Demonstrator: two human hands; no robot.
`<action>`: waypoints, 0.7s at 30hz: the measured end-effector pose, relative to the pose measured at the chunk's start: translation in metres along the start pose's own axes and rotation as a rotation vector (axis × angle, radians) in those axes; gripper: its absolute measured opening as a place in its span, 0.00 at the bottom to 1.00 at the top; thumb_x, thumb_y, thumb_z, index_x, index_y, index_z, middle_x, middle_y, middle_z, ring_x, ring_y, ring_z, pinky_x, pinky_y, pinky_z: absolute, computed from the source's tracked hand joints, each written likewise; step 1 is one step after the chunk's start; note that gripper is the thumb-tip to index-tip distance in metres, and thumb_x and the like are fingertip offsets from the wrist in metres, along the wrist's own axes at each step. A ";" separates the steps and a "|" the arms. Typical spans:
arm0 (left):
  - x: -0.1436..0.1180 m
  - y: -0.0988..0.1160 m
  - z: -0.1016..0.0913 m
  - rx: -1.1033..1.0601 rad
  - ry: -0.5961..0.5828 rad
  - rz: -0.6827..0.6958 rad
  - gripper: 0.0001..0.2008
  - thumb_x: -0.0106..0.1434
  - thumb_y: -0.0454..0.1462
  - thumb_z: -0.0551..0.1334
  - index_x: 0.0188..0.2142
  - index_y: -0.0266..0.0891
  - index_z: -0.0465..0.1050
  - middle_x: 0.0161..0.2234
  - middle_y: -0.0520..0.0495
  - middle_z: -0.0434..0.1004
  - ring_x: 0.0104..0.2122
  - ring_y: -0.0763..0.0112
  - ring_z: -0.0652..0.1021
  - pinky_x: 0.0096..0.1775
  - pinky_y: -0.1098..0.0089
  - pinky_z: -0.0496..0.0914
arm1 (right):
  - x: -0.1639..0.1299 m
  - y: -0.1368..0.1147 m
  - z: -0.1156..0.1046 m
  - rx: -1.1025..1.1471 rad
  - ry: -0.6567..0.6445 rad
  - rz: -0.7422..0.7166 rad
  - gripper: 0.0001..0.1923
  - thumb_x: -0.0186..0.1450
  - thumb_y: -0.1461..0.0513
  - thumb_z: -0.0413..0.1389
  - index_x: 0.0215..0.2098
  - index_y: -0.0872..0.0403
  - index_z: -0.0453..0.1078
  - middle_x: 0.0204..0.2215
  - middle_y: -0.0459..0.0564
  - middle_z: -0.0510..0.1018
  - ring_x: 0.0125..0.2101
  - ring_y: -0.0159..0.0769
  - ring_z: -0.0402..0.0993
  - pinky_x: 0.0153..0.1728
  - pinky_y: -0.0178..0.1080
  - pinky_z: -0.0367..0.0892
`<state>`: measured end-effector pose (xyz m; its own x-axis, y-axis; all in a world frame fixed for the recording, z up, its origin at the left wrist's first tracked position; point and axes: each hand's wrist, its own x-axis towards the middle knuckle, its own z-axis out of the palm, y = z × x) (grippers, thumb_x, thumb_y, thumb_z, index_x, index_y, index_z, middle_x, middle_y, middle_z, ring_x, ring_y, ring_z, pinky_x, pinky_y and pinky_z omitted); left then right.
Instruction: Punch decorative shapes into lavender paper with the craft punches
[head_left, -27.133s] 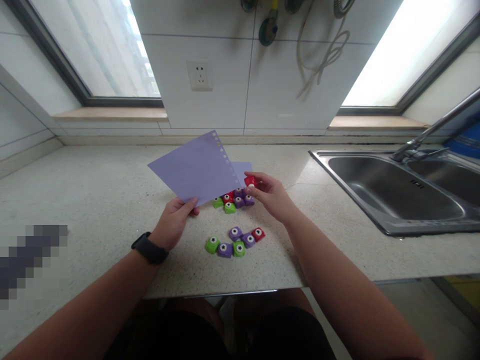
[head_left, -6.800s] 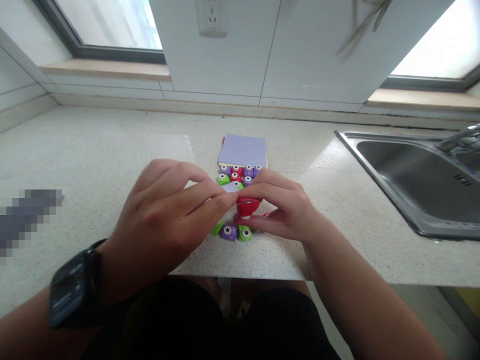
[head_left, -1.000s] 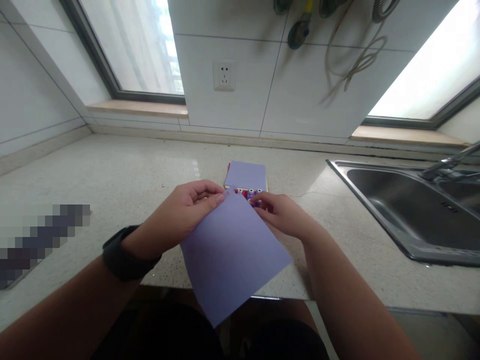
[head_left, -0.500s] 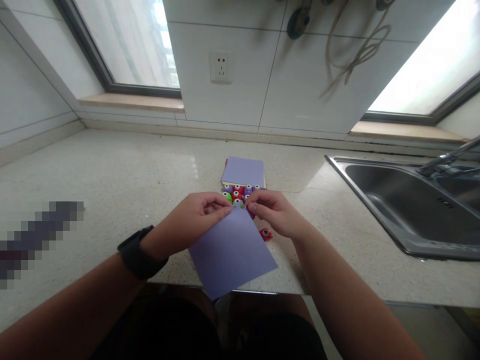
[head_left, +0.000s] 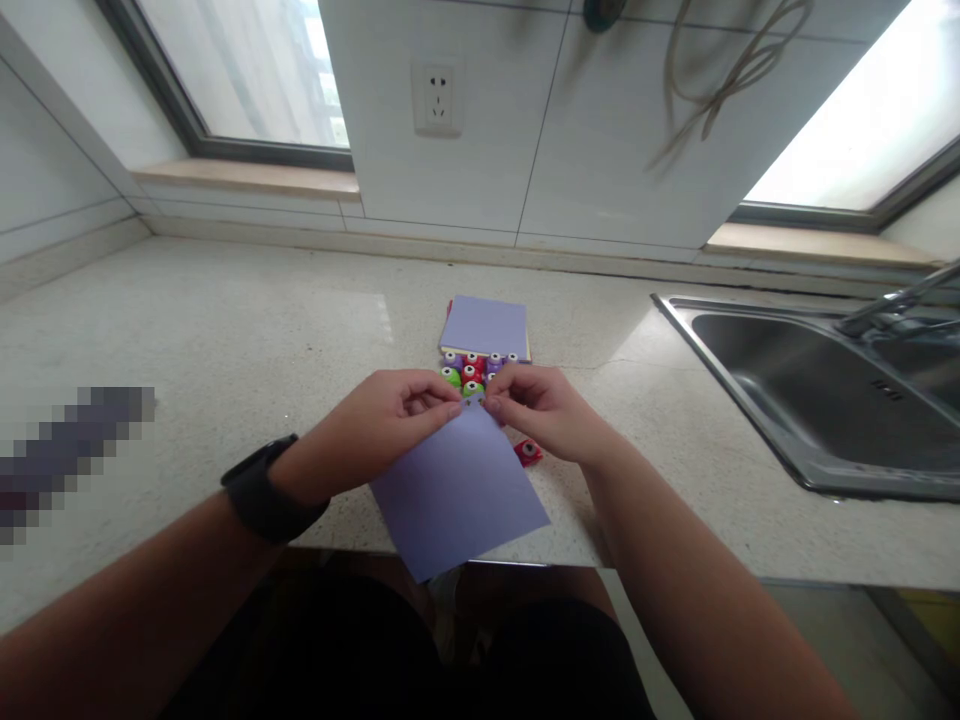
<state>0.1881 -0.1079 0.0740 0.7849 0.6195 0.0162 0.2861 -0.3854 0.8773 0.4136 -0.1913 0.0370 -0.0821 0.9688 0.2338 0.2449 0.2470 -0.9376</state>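
Lilac paper is what both hands are closed on: a single sheet (head_left: 459, 490) is pinched at its far corner by the left hand (head_left: 379, 430) and the right hand (head_left: 546, 412), the fingertips of the two meeting just above the tabletop (head_left: 225, 340). From that pinch the sheet slopes back toward the body, its near corner hanging past the tabletop's front edge. Whether a small punch is gripped at the corner cannot be told, since the fingers cover the spot. Just beyond the fingertips a cluster of little green, red and purple punches (head_left: 472, 368) is laid out, touching one another, and beyond these a stack of lilac sheets (head_left: 486, 326) lies flat. Close beside the right hand, on its near side, one red punch (head_left: 529, 452) sits alone. A black watch (head_left: 262, 490) is worn on the left wrist. Well off to the right of the right hand a steel sink (head_left: 817, 390) is set into the tabletop. As far as can be judged, no punched holes are visible along the sheet's exposed edges, so most of this sheet appears unworked, with the corner alone being attended to.
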 end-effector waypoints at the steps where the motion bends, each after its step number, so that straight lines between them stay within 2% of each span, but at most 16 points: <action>1: 0.000 0.000 0.000 -0.006 -0.002 0.000 0.14 0.67 0.47 0.65 0.41 0.41 0.82 0.34 0.48 0.84 0.35 0.66 0.81 0.34 0.70 0.70 | 0.000 0.000 0.000 0.005 0.000 0.000 0.12 0.68 0.54 0.62 0.33 0.54 0.73 0.25 0.44 0.70 0.25 0.30 0.65 0.28 0.35 0.61; 8: -0.002 0.002 0.001 -0.006 0.009 -0.003 0.13 0.67 0.47 0.66 0.42 0.40 0.82 0.35 0.48 0.84 0.35 0.65 0.81 0.36 0.70 0.72 | 0.001 -0.004 0.000 0.146 0.004 0.001 0.14 0.70 0.53 0.60 0.34 0.55 0.72 0.25 0.44 0.72 0.26 0.29 0.66 0.28 0.33 0.62; 15: -0.004 0.004 0.007 0.001 -0.008 0.024 0.13 0.67 0.47 0.66 0.41 0.41 0.83 0.34 0.48 0.84 0.34 0.65 0.80 0.34 0.70 0.71 | 0.000 -0.001 0.003 0.129 -0.024 -0.029 0.12 0.67 0.55 0.64 0.32 0.55 0.73 0.25 0.42 0.71 0.25 0.27 0.64 0.26 0.32 0.60; 19: 0.000 0.000 -0.002 -0.059 0.016 0.001 0.15 0.65 0.48 0.68 0.42 0.41 0.82 0.36 0.46 0.84 0.36 0.63 0.80 0.35 0.68 0.71 | 0.001 -0.003 0.001 0.160 0.075 -0.022 0.13 0.66 0.54 0.65 0.33 0.55 0.73 0.23 0.42 0.71 0.23 0.27 0.65 0.24 0.32 0.60; 21: 0.004 -0.006 -0.012 -0.130 0.067 -0.020 0.16 0.63 0.48 0.70 0.43 0.40 0.82 0.38 0.45 0.84 0.37 0.62 0.80 0.36 0.69 0.72 | 0.002 -0.004 -0.003 0.158 0.155 -0.042 0.14 0.65 0.53 0.66 0.32 0.55 0.74 0.22 0.42 0.72 0.22 0.27 0.66 0.23 0.32 0.62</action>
<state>0.1824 -0.0950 0.0742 0.7398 0.6723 0.0266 0.2243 -0.2838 0.9323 0.4153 -0.1903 0.0416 0.0637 0.9522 0.2989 0.0887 0.2929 -0.9520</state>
